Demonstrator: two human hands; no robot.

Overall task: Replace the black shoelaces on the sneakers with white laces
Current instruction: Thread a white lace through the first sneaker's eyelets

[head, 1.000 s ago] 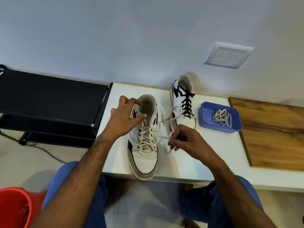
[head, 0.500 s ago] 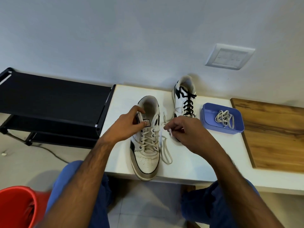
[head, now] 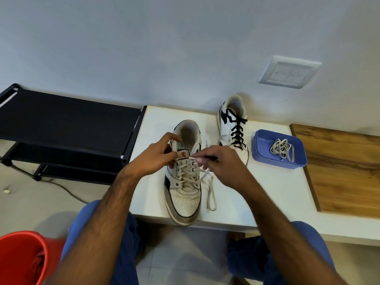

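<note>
While the left hand (head: 153,159) pinches the tongue of the near sneaker (head: 185,177) on a smooth white table (head: 267,194), the right hand (head: 221,161) grips the flat white lace (head: 208,182) at the top eyelets, apparently by its tip. Behind stands a second leather sneaker (head: 233,126) with black laces (head: 238,132); a rounded blue plastic tray (head: 265,157) holds a coiled spare lace (head: 282,148).
</note>
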